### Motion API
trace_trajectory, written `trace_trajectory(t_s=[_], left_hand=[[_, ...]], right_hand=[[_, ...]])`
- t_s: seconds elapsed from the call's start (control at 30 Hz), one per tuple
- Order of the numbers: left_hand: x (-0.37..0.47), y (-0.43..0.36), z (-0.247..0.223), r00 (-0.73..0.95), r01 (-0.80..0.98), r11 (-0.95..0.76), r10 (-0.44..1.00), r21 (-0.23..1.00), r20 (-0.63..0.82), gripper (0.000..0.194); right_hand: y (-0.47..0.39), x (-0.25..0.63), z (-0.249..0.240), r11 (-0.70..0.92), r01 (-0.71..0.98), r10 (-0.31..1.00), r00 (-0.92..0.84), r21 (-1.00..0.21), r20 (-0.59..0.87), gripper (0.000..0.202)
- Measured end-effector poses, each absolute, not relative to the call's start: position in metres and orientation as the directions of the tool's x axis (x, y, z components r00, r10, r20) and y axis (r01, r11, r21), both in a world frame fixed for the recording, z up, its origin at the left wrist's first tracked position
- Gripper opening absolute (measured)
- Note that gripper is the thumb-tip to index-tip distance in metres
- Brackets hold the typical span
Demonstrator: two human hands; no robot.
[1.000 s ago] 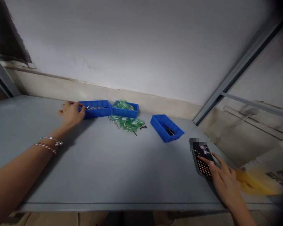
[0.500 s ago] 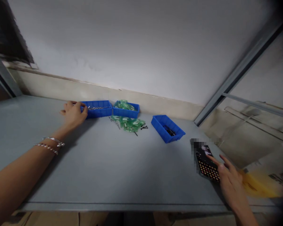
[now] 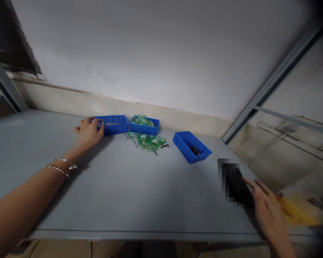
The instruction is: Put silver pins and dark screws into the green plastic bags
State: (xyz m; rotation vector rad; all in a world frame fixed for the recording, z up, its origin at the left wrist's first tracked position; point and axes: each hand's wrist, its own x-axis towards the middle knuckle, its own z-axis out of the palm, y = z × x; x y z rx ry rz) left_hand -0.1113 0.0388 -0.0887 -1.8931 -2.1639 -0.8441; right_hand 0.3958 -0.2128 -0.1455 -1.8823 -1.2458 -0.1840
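My left hand [image 3: 89, 134] is at the left end of a long blue bin [image 3: 115, 129] holding thin silvery metal pieces. Its fingers are bent but apart over the rim, with their tips partly out of sight. I make out nothing held in them. At the right side of the table my right hand [image 3: 269, 208] has its fingers stretched out over the lower end of a phone [image 3: 239, 186]. The index fingertip is at the phone's right edge, and the screen is dark. Part of the phone is blurred by blocks.
Green packets [image 3: 150, 142] lie in front of a second blue bin [image 3: 144, 128] holding more of them. Dark screws [image 3: 165, 145] are scattered beside. A third blue bin [image 3: 190, 150] contains dark screws. Behind the grey table [image 3: 140, 193] rises a wall; a metal post [image 3: 242, 120] stands at right.
The phone's screen has gone from a lit picture with rows of coloured dots to dark. My right hand has shifted slightly right, and my left hand slightly right along the bin.
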Motion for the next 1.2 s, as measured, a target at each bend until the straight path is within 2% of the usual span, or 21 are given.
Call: trace_trajectory(t_s=[0.27,0.63,0.8,1.07,1.2], left_hand=[[-0.109,0.034,-0.088,-0.113,0.955,-0.019,0.899,0.296,0.423,0.041],[-0.109,0.038,-0.099,0.029,0.986,-0.096,0.904,0.136,0.427,0.047],[-0.111,0.040,-0.101,0.040,0.989,-0.097,0.906,0.115,0.421,0.046],[-0.109,0.040,-0.099,0.028,0.991,-0.078,0.915,0.108,0.403,0.044],[-0.109,0.040,-0.100,0.022,0.992,-0.070,0.913,0.101,0.407,0.046]], right_hand=[[-0.215,0.393,-0.138,-0.157,0.774,0.671,0.539,-0.613,0.509,0.064],[-0.217,0.390,-0.139,-0.178,0.701,0.633,0.619,-0.691,0.464,0.060],[-0.220,0.389,-0.138,-0.178,0.637,0.625,0.662,-0.750,0.413,0.061],[-0.220,0.388,-0.136,-0.188,0.602,0.632,0.679,-0.776,0.374,0.056],[-0.220,0.387,-0.133,-0.219,0.614,0.653,0.669,-0.758,0.353,0.061]])
